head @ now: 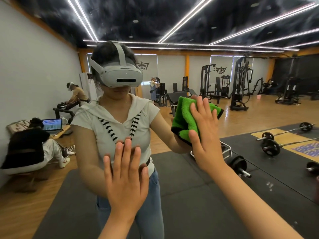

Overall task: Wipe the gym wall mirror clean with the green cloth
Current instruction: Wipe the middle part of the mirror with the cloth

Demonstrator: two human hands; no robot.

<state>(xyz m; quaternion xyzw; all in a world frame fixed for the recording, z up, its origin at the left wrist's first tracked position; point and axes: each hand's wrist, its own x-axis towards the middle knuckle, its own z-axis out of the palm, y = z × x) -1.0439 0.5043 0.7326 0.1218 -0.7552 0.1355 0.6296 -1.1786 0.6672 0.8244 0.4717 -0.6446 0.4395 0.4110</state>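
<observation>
- The mirror (pixel 198 200) filled the whole view; in it stood the reflection of a person in a grey headset (pixel 120 75), a pale top and jeans.
- The left hand (pixel 126 171) lay flat on the glass, low and left of centre; its grip was wide, fingers straight and slightly spread, holding nothing.
- The right hand (pixel 205 135) was higher and to the right; its grip was likewise wide, fingers straight, palm pressing the green cloth (pixel 183 116) against the glass.
- The green cloth was bunched and black-edged; it showed above and left of the right hand, touching the mirror.
- Reflected barbells (pixel 271 146) lay on dark mats at the right; weight machines (pixel 240 83) stood far behind; at the left a person crouched near a laptop (pixel 51 124).
</observation>
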